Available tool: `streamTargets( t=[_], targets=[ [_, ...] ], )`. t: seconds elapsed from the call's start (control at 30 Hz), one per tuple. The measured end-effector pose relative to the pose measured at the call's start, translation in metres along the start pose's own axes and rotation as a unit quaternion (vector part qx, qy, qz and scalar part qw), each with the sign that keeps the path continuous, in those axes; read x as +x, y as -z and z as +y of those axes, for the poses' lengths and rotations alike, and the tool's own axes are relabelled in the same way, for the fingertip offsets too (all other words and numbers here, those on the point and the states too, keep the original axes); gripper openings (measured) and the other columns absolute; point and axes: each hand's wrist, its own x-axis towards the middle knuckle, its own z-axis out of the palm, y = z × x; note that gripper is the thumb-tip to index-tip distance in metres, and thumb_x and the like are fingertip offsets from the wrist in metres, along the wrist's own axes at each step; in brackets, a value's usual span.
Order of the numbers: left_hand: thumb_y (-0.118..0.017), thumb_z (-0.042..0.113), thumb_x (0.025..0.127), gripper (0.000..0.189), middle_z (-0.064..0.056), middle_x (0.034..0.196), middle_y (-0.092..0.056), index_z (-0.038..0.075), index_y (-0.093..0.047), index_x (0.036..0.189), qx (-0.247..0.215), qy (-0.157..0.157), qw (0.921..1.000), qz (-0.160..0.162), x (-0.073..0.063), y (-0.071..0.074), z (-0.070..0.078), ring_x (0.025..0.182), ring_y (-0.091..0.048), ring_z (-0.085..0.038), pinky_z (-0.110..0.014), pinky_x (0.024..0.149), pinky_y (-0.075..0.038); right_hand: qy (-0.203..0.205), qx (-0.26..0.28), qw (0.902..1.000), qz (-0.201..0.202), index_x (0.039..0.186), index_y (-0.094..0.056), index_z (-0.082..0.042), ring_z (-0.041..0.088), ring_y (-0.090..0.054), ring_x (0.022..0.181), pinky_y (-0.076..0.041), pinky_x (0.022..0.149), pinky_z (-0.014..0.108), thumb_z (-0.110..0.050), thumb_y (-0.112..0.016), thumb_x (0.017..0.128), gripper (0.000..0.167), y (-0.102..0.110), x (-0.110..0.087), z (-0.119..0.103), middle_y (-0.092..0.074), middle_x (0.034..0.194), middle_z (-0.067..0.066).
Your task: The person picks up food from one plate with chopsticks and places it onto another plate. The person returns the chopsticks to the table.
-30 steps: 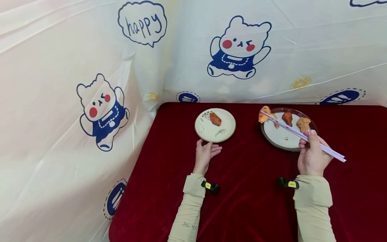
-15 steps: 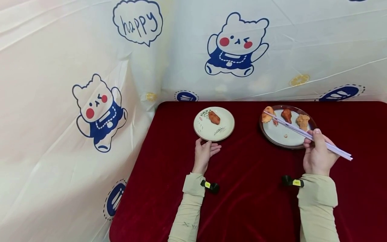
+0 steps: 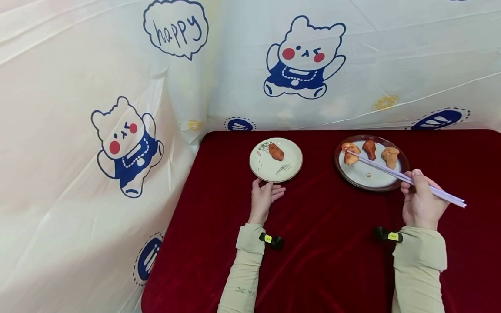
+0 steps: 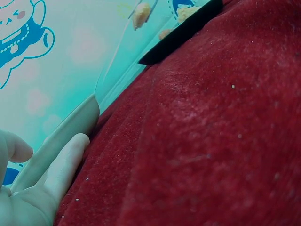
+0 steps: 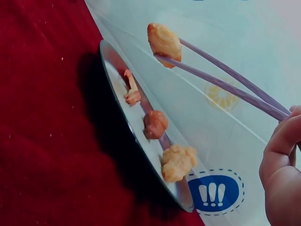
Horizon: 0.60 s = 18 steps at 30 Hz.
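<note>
My right hand (image 3: 424, 204) holds a pair of pale purple chopsticks (image 3: 407, 176). Their tips pinch a golden-brown piece of food (image 5: 164, 44), raised above the dark-rimmed plate (image 3: 364, 181) on the right. On that plate lie a reddish-brown drumstick (image 3: 369, 148), a craggy fried chunk (image 3: 390, 156) and, in the right wrist view, a small shrimp-like piece (image 5: 131, 88). My left hand (image 3: 263, 200) touches the near edge of a small white plate (image 3: 270, 171), fingers mostly straight. A browned piece that looks like a chicken wing (image 3: 276, 152) rests on it.
Both plates stand toward the back of a table covered in dark red velvet (image 3: 321, 243). A white printed cloth (image 3: 242, 78) rises behind the table and along its left side. A small crumb (image 3: 368, 174) lies on the right plate.
My right hand has shifted right with the chopsticks, bringing the pinched piece from over the right plate's left edge to farther inside it. The left hand stays at the white plate; the view moved slightly.
</note>
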Motion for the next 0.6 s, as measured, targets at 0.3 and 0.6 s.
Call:
streamTargets(
  t=[0.3, 0.6],
  targets=[
    [-0.046, 0.014, 0.101, 0.059, -0.028, 0.111, -0.064, 0.007, -0.013, 0.149, 0.002, 0.003, 1.0000, 0.000, 0.0007, 0.0003, -0.0007, 0.096, -0.071, -0.032, -0.035, 0.085, -0.061, -0.005, -0.029, 0.9995, -0.009, 0.089, -0.068, 0.018, 0.020, -0.057, 0.043, -0.050, 0.038, 0.023, 0.011, -0.071, 0.079, 0.012, 0.0077, 0.0041, 0.0020, -0.070, 0.070, 0.021],
    [-0.045, 0.015, 0.102, 0.062, -0.032, 0.116, -0.061, 0.008, -0.008, 0.151, -0.008, 0.005, 0.9999, -0.010, 0.0006, 0.0014, -0.0009, 0.102, -0.068, -0.037, -0.040, 0.088, -0.059, -0.009, -0.043, 0.9989, -0.017, 0.082, -0.069, 0.017, 0.019, -0.056, 0.042, -0.048, 0.037, 0.022, 0.013, -0.068, 0.080, 0.004, 0.0110, 0.0065, 0.0023, -0.071, 0.069, 0.021]
  ],
)
